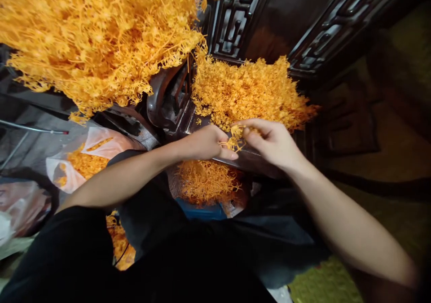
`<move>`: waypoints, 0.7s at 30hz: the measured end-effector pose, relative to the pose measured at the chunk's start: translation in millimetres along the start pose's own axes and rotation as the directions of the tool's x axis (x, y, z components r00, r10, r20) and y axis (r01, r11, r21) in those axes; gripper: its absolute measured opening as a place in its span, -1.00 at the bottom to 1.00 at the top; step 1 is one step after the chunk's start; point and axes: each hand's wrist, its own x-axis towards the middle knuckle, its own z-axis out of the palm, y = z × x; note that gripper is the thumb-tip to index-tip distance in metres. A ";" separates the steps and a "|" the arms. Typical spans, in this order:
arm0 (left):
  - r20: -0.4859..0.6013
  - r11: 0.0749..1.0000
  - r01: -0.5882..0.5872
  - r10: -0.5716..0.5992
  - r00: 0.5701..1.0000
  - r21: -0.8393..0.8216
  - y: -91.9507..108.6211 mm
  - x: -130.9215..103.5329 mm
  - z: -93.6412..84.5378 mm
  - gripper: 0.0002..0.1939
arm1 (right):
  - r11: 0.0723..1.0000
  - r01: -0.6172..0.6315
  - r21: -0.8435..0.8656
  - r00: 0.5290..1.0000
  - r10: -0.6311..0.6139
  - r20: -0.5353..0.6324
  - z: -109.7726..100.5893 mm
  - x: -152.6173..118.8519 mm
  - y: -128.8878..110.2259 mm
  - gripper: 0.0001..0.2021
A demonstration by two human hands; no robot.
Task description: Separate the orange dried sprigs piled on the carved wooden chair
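Note:
Between my two hands are small orange spidery pieces with thin curled strands, like parts of artificial flowers. My left hand is closed, with thumb and finger pinching the strands of one. Fingers curled, my right hand grips the pieces from the other side, and more orange shows beneath its fingers. Just beyond both hands, a heap of the same pieces lies on a dark, glossy wooden seat. Below the seat's front edge, another bunch sits over a blue container.
A much larger orange heap rises at the upper left beside a carved wooden armrest. A carved dark backrest stands behind. On the floor at left are a plastic bag with orange pieces and another bag.

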 end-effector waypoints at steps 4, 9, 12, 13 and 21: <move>-0.018 0.997 -0.074 0.074 0.997 -0.022 10.3 -10.1 7.1 -0.64 | 0.993 -0.077 0.090 0.977 0.093 -0.192 11.3 4.5 -9.9 -0.56; 0.036 0.999 0.042 -0.041 0.998 -0.018 -0.9 -28.3 15.6 -0.59 | 0.893 0.050 0.447 0.771 0.250 -0.586 -44.9 26.3 3.8 -0.62; -0.069 0.999 0.023 -0.020 0.997 0.032 -9.3 -29.9 17.2 -0.52 | 0.956 -0.040 0.291 0.918 0.150 -0.368 -49.9 10.6 0.3 -0.81; -0.083 0.999 0.003 0.001 0.997 0.051 -10.0 -29.0 17.4 -0.51 | 0.976 -0.062 0.210 0.961 0.115 -0.252 -43.3 2.4 -3.4 -0.86; -0.183 0.985 -0.103 0.128 0.975 0.139 -15.7 -18.5 35.3 -0.59 | 0.935 0.225 -0.273 0.934 -0.127 0.334 -2.6 -24.2 -31.7 -0.65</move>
